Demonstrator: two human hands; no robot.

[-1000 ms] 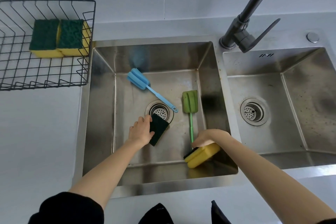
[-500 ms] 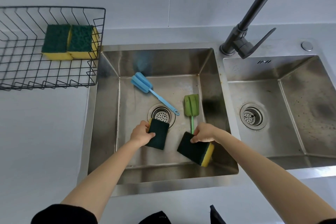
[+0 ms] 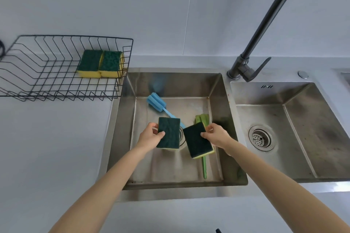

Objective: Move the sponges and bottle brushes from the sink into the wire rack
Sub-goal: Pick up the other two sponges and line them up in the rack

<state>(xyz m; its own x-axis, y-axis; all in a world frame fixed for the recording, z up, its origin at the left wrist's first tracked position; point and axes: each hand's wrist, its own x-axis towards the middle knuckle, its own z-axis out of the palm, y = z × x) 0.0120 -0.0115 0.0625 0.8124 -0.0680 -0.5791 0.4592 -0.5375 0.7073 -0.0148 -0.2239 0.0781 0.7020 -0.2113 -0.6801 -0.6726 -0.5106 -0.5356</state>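
Hands (image 3: 151,136) (image 3: 217,135) grip sponges (image 3: 168,132) (image 3: 196,142) above sink (image 3: 170,193).

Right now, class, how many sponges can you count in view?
4. Two sit side by side in the wire rack: and. The left hand holds one, the right hand another.

Brushed steel sink (image 3: 121,138), black wire rack (image 3: 56,89), rough green scouring sponges (image 3: 169,132), matt counter (image 3: 47,147)
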